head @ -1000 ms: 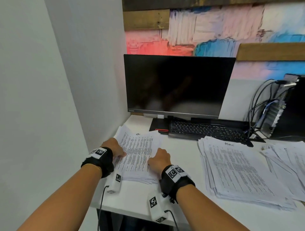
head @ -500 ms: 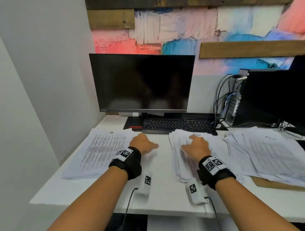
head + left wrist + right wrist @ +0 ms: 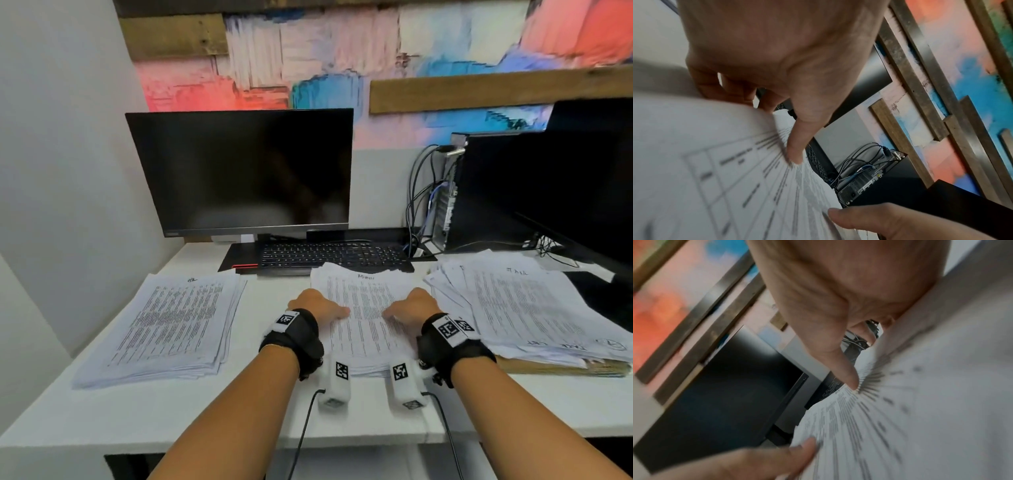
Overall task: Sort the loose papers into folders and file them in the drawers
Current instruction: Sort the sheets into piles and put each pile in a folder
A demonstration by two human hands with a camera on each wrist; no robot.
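1. Nearest, the left hand point(image 3: 317, 306) and right hand point(image 3: 412, 306) sit on the two side edges of the middle stack of white printed papers point(image 3: 368, 318), at the 6 o'clock part of the white desk point(image 3: 205, 411).
2. In the left wrist view the left hand's thumb lies on the top sheet and its fingers curl over the stack's edge, gripping it.
3. The right wrist view is blurred; the right thumb presses the top sheet, and the fingers seem to wrap the far edge, so it probably grips the same stack.
4. At 9 o'clock from the hands lies a second stack of white printed papers point(image 3: 171, 325), well apart from them.
5. At 3 o'clock a fanned, looser heap of white printed papers point(image 3: 524, 308) lies just beside the middle stack, resting on a brown board point(image 3: 561, 368).
6. Farther off, at 12 o'clock, a black keyboard point(image 3: 334, 255) touches the middle stack's far edge.
7. Behind it stands a dark black-framed monitor point(image 3: 243, 171).
8. At 2 o'clock, a black computer case point(image 3: 513, 192) with cables stands near the wall.
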